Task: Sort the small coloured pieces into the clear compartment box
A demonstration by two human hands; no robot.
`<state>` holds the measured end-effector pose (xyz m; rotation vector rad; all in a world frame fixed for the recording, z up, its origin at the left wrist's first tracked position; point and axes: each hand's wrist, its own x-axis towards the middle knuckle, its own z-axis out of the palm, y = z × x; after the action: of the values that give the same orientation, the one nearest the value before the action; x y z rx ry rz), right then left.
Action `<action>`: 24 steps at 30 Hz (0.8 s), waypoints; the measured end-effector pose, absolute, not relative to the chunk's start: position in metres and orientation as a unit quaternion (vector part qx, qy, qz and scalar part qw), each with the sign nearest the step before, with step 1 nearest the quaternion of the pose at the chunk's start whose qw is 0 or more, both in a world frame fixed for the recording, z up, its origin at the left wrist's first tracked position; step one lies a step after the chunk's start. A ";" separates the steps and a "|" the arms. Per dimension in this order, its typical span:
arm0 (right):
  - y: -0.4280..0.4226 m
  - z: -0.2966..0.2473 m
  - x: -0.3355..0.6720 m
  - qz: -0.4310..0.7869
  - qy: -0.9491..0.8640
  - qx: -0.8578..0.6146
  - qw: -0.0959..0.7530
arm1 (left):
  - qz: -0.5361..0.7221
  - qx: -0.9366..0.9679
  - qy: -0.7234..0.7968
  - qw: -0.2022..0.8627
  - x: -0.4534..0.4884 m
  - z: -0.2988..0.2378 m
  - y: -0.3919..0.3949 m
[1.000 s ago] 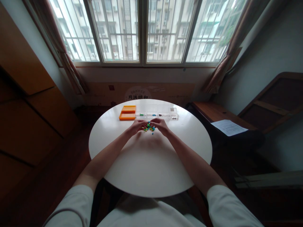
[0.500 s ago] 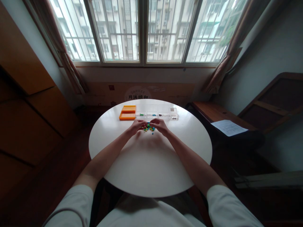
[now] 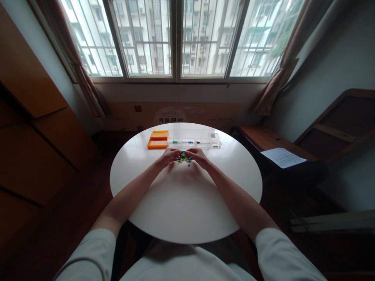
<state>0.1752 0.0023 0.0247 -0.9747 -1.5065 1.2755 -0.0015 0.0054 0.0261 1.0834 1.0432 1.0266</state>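
Left hand [image 3: 170, 155] and right hand [image 3: 197, 155] flanked the pieces [image 3: 183, 157], heaped on the tabletop [image 3: 187, 210] between them, probably so both could reach; whether their fingers [image 3: 176, 150] were clamped on any, I couldn't tell.

Open room on the round white tabletop [image 3: 187, 210] runs from the near rim up between the bare left forearm [image 3: 140, 179] and bare right forearm [image 3: 227, 180], as far as the loose heap of small green, blue and yellow pieces [image 3: 184, 159]. The left grip [image 3: 169, 156] and right grip [image 3: 197, 155] wall the heap in sideways. Behind, an orange plastic tray [image 3: 158, 141] and clear plastic compartment box [image 3: 190, 146] form a barrier; passage lies around either end.
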 end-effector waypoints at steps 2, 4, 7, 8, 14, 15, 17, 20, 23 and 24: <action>0.002 0.024 0.175 0.522 -0.606 -0.394 0.453 | 0.443 0.476 0.451 0.611 -0.001 0.027 0.005; 0.002 0.023 0.175 0.525 -0.603 -0.392 0.455 | 0.442 0.480 0.452 0.609 -0.001 0.027 0.004; 0.003 0.023 0.175 0.527 -0.601 -0.390 0.457 | 0.441 0.483 0.455 0.605 -0.001 0.027 0.004; 0.003 0.023 0.175 0.528 -0.601 -0.389 0.457 | 0.440 0.484 0.455 0.604 -0.001 0.027 0.004; 0.003 0.023 0.176 0.534 -0.598 -0.386 0.456 | 0.434 0.485 0.457 0.606 -0.002 0.027 0.005; 0.003 0.023 0.176 0.534 -0.598 -0.386 0.456 | 0.433 0.485 0.458 0.607 -0.002 0.027 0.005; 0.003 0.023 0.176 0.534 -0.599 -0.386 0.455 | 0.429 0.487 0.457 0.608 -0.002 0.027 0.005; 0.003 0.023 0.176 0.531 -0.600 -0.389 0.454 | 0.427 0.493 0.453 0.608 -0.003 0.026 0.005; 0.003 0.023 0.177 0.530 -0.601 -0.389 0.455 | 0.430 0.496 0.447 0.608 -0.003 0.027 0.005; 0.003 0.023 0.177 0.531 -0.602 -0.388 0.454 | 0.430 0.496 0.446 0.609 -0.003 0.027 0.005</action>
<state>0.1768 0.0032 0.0231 -0.9564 -1.4846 1.3101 -0.0030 0.0046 0.0272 1.1448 1.0302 0.9933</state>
